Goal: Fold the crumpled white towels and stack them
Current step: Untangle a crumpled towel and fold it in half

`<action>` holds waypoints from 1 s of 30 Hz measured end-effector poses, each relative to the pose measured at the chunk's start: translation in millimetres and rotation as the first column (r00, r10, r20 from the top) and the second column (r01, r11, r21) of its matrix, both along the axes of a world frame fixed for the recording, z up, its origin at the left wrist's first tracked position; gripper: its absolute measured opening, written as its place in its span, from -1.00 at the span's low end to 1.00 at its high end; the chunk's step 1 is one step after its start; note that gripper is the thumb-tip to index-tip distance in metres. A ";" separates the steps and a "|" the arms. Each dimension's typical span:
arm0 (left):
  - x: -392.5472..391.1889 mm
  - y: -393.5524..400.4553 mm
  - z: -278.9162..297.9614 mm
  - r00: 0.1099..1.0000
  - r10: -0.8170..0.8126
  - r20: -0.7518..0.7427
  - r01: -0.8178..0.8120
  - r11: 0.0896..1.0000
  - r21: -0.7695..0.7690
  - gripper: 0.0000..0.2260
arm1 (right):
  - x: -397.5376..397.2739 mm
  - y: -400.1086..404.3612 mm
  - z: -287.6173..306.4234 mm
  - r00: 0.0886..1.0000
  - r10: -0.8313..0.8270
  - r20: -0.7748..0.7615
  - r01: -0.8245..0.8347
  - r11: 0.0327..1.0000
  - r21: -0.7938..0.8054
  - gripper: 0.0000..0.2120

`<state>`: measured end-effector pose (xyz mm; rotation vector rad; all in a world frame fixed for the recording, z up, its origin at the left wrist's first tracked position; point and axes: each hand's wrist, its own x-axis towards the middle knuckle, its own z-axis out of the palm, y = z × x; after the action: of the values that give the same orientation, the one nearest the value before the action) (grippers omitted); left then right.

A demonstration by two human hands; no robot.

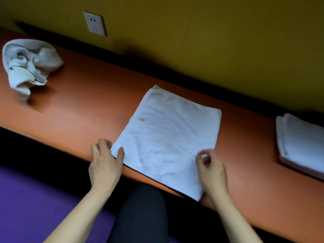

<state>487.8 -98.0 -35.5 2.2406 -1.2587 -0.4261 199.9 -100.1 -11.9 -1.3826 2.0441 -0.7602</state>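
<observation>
Left hand (105, 160) pinches near-left corner of flat folded towel (166, 137), thumb on top. Right hand (210, 167) pinches its near-right edge. Folded stack (298, 142) cut off at right.

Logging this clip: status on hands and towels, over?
Left hand pinching near-left corner of flat towel; right hand pinching its right edge. Crumpled towel waiting far left, folded stack right. Nothing in the way.

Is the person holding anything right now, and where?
Yes: both hands pinch the flat towel, left hand at its near left corner, right hand at its right edge.
</observation>
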 end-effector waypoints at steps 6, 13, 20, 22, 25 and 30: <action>4.5 -10.6 2.3 0.998 -0.021 -0.055 0.029 0.989 0.148 -0.65 | -10.0 87.8 -17.0 0.974 -0.100 -0.203 0.129 0.983 0.133 -0.71; 14.9 -2.0 17.0 0.981 -0.105 -0.162 0.134 0.974 0.183 -0.80 | 9.8 84.1 5.1 0.997 -0.074 -0.002 0.073 0.969 0.237 -0.81; -5.4 58.5 57.8 0.584 0.088 -0.807 -0.065 0.996 0.061 -0.81 | -26.9 132.7 35.7 0.928 -0.212 0.307 0.223 0.975 -0.001 -0.73; -11.4 84.3 72.2 0.524 0.037 -0.851 -0.036 0.999 0.022 -0.68 | -35.6 150.0 40.7 0.899 -0.197 0.392 0.220 0.975 -0.014 -0.78; -13.9 117.0 84.8 0.470 -0.027 -0.882 0.028 0.999 -0.015 -0.68 | -44.9 173.5 45.4 0.817 -0.235 0.527 0.272 0.962 0.008 -0.83; -10.1 147.6 92.2 0.205 -0.027 -0.978 0.015 1.000 -0.024 -0.74 | -56.8 198.5 57.2 0.620 -0.231 0.750 0.264 0.961 0.078 -0.84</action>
<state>477.7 49.6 56.7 1.2972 -0.4987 -1.5627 143.1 98.4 45.3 -0.5929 1.5273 -1.2511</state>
